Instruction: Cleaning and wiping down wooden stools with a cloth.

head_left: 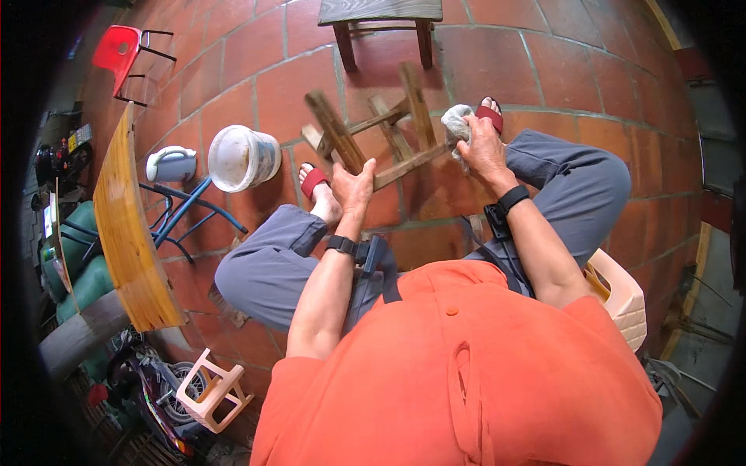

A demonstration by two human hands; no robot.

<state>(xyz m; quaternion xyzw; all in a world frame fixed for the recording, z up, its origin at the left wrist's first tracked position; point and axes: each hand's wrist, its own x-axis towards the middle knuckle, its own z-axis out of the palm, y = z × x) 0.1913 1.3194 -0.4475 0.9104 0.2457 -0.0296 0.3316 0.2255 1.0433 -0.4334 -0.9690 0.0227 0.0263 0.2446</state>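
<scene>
Between my feet a small wooden stool [381, 124] is tipped over, its legs pointing up and away from me. My left hand [353, 186] is closed around the wood at its near left corner. A crumpled pale grey cloth [457, 124] is gripped in my right hand [483, 151], pressed against the right end of the stool's near bar. Whether those fingers also touch the wood is hidden by the cloth. Past the stool stands a second wooden stool [381, 9], upright, with a dark greyish top.
Left of the stool are a white bucket [268, 158] and a grey-blue jug [172, 165]. Beside them stands a wooden-topped folding table [124, 225] with blue legs. A red chair [118, 53] is at the far left, a pink plastic stool [214, 392] at the lower left. Red tiles [295, 70] cover the floor.
</scene>
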